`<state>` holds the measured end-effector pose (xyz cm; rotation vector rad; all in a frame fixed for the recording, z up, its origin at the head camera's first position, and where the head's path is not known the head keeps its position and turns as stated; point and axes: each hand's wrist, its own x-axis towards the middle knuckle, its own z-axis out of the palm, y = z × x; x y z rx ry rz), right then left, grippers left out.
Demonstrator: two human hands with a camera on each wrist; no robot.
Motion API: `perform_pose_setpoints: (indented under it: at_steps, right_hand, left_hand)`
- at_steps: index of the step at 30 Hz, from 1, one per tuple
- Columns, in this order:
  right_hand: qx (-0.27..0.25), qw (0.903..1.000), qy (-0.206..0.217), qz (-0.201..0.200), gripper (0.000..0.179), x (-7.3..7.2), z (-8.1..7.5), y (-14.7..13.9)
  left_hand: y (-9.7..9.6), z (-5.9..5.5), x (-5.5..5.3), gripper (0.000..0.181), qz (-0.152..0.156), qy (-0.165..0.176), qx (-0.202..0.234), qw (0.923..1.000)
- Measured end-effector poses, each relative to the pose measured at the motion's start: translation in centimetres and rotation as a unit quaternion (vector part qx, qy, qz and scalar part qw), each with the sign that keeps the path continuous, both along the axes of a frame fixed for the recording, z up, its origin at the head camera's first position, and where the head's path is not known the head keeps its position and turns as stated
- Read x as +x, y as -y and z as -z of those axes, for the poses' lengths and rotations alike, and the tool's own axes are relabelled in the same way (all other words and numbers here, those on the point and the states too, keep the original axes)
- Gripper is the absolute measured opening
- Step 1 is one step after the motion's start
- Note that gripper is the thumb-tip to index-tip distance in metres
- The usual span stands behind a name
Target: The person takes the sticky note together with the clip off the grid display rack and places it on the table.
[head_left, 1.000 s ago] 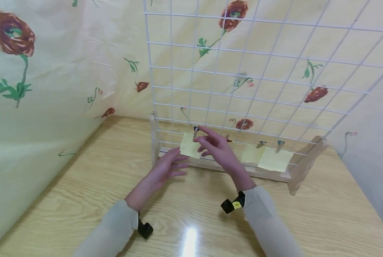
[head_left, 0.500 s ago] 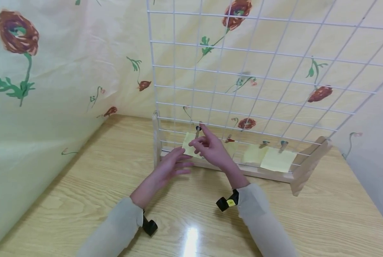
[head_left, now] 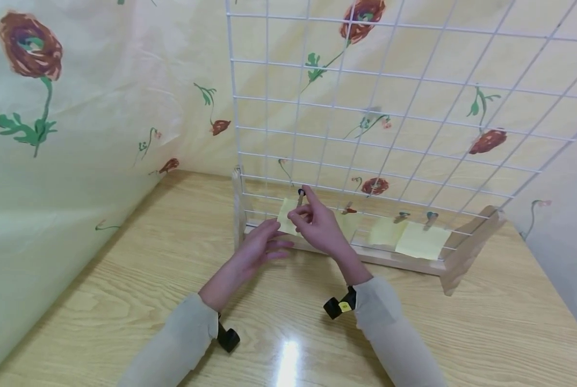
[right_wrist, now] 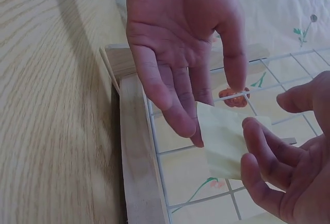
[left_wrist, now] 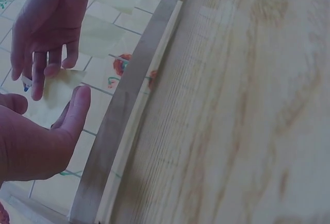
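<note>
In the head view, a pale yellow paper note (head_left: 285,215) hangs low on the left of a white wire grid (head_left: 317,156) from a wooden clothespin (head_left: 300,200) with a dark top. My left hand (head_left: 257,248) is at its lower left edge, fingers extended, their tips behind the note in the right wrist view. My right hand (head_left: 319,228) is at its right side, index fingertip beside the clothespin. The other right fingers bend loosely in front of the note (right_wrist: 224,141), with no pinch visible. Part of the note is hidden by this hand.
More yellow notes hang farther right, among them one at the right end (head_left: 423,241) under a clothespin (head_left: 431,219). Wooden feet, such as the right one (head_left: 472,242), hold the grid up on a wood-grain table (head_left: 288,317). Flowered cloth (head_left: 100,107) covers the back and left.
My right hand has moved slightly left against the note, its lower fingers now in front of the paper. The left hand stays at the note's edge. The head view has shifted a little.
</note>
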<state>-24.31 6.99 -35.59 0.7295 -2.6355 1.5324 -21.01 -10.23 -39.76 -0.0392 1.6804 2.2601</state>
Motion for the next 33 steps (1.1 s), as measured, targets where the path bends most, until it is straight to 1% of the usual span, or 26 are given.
perform_pose_setpoints:
  at_steps: [6, 10, 16, 23, 27, 33]
  right_hand:
    - [0.008, 0.998, -0.056, 0.027, 0.061, 0.0, 0.2, 0.0]
    - [-0.01, 0.9959, -0.078, 0.045, 0.048, -0.1, 0.2, 0.1]
    - [-0.062, 0.9928, -0.075, 0.07, 0.032, -0.1, 0.1, 0.2]
    - [-0.096, 0.9904, -0.058, 0.081, 0.026, 2.4, -2.9, 0.9]
    - [-0.104, 0.9882, -0.066, 0.091, 0.023, 2.3, -2.8, 1.0]
    - [-0.115, 0.9841, -0.091, 0.1, 0.017, 2.4, -2.7, 1.2]
  left_hand:
    - [-0.2, 0.2, -0.2, 0.051, -0.011, 0.003, 0.003, 0.9999]
    - [-0.4, 0.2, -0.3, 0.045, -0.019, 0.005, 0.007, 0.9998]
    - [-0.4, 0.2, -0.4, 0.036, -0.03, 0.002, 0.01, 0.9995]
    - [-0.3, 0.3, -0.4, 0.035, -0.036, 0.004, 0.009, 0.9993]
    - [-0.4, 0.4, -0.5, 0.035, -0.039, 0.005, 0.01, 0.9992]
    - [-0.4, 0.4, -0.5, 0.035, -0.041, -0.001, 0.01, 0.9991]
